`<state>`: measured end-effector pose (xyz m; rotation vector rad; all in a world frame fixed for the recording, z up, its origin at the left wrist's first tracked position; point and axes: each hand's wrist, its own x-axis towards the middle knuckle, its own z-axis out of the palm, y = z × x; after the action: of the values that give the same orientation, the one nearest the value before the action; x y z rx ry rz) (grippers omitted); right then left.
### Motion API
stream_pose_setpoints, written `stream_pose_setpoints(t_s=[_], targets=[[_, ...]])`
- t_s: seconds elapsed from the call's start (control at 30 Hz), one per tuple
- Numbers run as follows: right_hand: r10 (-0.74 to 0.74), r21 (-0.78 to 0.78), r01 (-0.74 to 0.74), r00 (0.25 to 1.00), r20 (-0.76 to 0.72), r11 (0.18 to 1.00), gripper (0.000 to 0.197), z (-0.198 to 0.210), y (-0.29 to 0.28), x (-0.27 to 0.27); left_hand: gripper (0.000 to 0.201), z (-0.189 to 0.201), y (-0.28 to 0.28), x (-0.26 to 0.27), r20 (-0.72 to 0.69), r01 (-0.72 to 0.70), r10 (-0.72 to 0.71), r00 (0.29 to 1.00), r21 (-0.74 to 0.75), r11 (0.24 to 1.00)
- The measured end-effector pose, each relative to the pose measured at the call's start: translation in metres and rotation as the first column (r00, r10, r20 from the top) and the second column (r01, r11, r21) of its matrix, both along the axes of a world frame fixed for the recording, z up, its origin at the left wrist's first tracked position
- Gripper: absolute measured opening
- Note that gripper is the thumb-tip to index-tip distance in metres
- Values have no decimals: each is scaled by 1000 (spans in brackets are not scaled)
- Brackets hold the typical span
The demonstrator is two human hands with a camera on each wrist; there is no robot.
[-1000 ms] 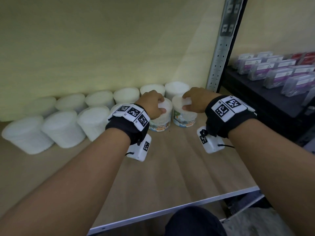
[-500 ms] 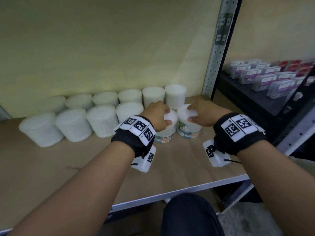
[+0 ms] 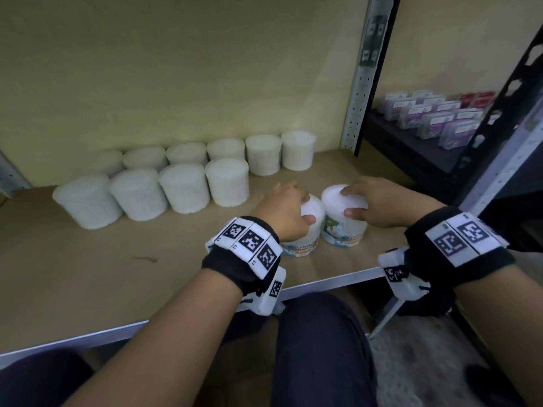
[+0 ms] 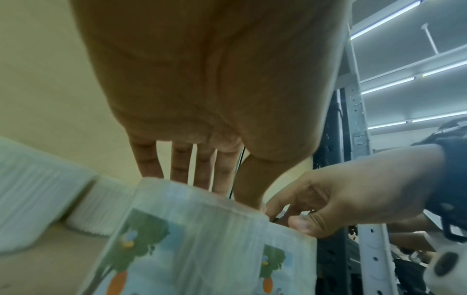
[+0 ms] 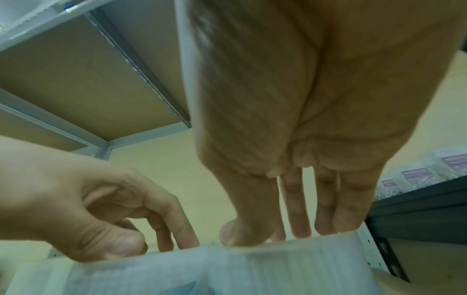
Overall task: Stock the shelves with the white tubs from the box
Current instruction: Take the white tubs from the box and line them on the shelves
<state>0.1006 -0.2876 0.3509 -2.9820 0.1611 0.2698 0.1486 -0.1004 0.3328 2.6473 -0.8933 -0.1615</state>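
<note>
Two labelled white tubs stand side by side on the wooden shelf point(image 3: 117, 274), near its front edge. My left hand point(image 3: 289, 212) grips the left tub point(image 3: 302, 245) from above, thumb on the near rim and fingers over the far side. In the same way my right hand point(image 3: 379, 201) grips the lid of the right tub point(image 3: 343, 230). The left wrist view shows the left tub point(image 4: 197, 239) with its carrot picture under my left hand point(image 4: 227, 191). In the right wrist view the right tub point(image 5: 252, 269) sits under my right hand point(image 5: 278, 235).
Two rows of white tubs point(image 3: 182, 189) line the back of the shelf, left of my hands. A grey perforated upright point(image 3: 361, 83) bounds the shelf on the right. Beyond it a dark shelf point(image 3: 411, 154) holds purple boxes point(image 3: 435, 116). The metal front edge point(image 3: 323, 282) runs just below the two tubs.
Both hands have drawn their tubs away from the rows and toward the front edge of the shelf. My view has pulled back and dropped.
</note>
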Motion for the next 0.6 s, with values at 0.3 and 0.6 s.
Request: stream_pose_setpoints(t_s=[0.3,0.6], targets=[[-25,38,23,999,30,999,56,-6,-3,-29,49,-3,4,-31,11,4,-4,1000,-14,1000],[-37,66,35,999,28,997,56,-5,-2,-32,47,-8,6,-34,8,-14,14,1000,-74,997]])
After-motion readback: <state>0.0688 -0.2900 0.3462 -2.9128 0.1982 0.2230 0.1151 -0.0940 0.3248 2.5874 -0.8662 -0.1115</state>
